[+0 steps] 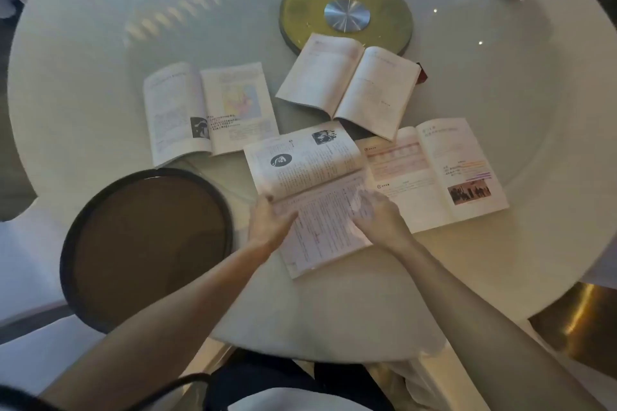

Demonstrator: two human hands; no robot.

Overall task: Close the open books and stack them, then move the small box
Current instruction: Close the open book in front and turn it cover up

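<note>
Left hand (269,223): loosely curled, gripping the left edge of the nearest open book (312,197). Right hand (379,213): spread flat upon its lower page. Book laid mid-table (334,310), spine running left-right, slightly tilted.

Four open books (334,157) crowd mid-table; dark tray (147,243) blocks left; near edge (350,317) lies bare

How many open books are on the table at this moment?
4: one far left, one near the yellow disc, one at the right, one nearest under both hands. None appear hidden.
</note>
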